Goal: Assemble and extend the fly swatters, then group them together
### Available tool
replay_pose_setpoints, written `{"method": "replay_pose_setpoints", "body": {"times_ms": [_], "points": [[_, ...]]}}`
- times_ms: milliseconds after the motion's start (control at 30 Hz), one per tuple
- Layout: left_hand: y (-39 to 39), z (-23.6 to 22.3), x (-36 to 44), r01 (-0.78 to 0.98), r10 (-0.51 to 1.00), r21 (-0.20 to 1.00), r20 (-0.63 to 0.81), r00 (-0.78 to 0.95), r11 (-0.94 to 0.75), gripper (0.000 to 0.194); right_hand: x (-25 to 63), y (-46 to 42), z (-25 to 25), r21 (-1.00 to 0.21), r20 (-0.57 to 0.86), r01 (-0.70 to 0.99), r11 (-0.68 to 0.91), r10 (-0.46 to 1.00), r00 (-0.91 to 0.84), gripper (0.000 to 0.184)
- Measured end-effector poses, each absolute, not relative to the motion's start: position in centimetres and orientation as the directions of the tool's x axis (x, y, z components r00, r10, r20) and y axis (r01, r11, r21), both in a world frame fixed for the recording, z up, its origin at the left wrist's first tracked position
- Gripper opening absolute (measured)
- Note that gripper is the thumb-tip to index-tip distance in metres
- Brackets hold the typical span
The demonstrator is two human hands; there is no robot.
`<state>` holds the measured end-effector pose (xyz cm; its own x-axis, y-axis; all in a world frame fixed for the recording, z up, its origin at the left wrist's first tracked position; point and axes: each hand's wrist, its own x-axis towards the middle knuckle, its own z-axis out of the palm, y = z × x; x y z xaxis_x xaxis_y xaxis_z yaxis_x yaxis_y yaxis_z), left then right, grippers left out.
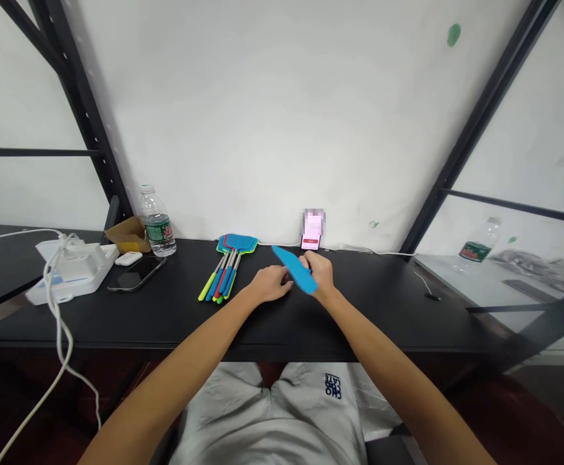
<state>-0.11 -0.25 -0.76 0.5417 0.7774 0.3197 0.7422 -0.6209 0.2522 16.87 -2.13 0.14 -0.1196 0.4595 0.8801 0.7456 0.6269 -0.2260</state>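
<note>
on the black table (388, 310), the left hand (272, 284) rests with fingers curled, grip unclear; just beside, the right hand (321, 272) clasps a tilted blue paddle (297, 270). beyond lie bunched paddles (236, 243); a lit phone (311, 232) stands near the wall (272, 123).

Bottle (158, 223) left of swatters (230, 258)

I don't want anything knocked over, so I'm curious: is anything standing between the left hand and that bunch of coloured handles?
Nothing visible does. The left hand is just right of the bunch of coloured handles. The water bottle stands on the bunch's other side, outside that path.
</note>
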Motion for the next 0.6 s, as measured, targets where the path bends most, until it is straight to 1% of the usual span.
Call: {"method": "replay_pose_setpoints", "body": {"times_ms": [67, 167, 233, 267, 333, 433, 533, 600], "points": [[-0.5, -0.7, -0.1, 0.763, 0.782, 0.215, 0.323, 0.533, -0.609, 0.023, 17.0, -1.7, 0.0, -0.409, 0.848, 0.669, 0.620, 0.530, 0.027, 0.031], [-0.8, -0.6, -0.1, 0.777, 0.782, 0.189, 0.341, 0.521, -0.600, 0.030, 17.2, -0.6, 0.1, -0.674, 0.721, 0.469, 0.571, 0.646, 0.249, 0.037], [-0.8, -0.6, -0.1, 0.781, 0.786, 0.192, 0.348, 0.511, -0.594, 0.033, 17.2, 0.2, 0.2, -0.792, 0.609, 0.305, 0.528, 0.708, 0.358, 0.044], [-0.8, -0.6, -0.1, 0.782, 0.786, 0.194, 0.352, 0.508, -0.592, 0.034, 17.3, 0.5, 0.3, -0.827, 0.562, 0.228, 0.515, 0.729, 0.391, 0.046], [-0.7, -0.7, -0.1, 0.782, 0.786, 0.198, 0.360, 0.503, -0.591, 0.036, 17.4, 0.9, 0.4, -0.857, 0.494, 0.088, 0.508, 0.760, 0.422, 0.048], [-0.6, -0.7, -0.1, 0.778, 0.781, 0.200, 0.372, 0.502, -0.596, 0.037, 17.8, 1.0, 0.6, -0.858, 0.402, -0.129, 0.497, 0.806, 0.435, 0.046], [-0.5, -0.8, -0.2, 0.775, 0.776, 0.200, 0.387, 0.499, -0.599, 0.035, 18.2, 0.8, 0.9, -0.829, 0.267, -0.363, 0.425, 0.872, 0.411, 0.042], [-0.4, -0.8, -0.2, 0.768, 0.761, 0.193, 0.409, 0.503, -0.611, 0.033, 18.4, 0.7, 1.2, -0.802, 0.185, -0.475, 0.361, 0.908, 0.376, 0.040]]}}
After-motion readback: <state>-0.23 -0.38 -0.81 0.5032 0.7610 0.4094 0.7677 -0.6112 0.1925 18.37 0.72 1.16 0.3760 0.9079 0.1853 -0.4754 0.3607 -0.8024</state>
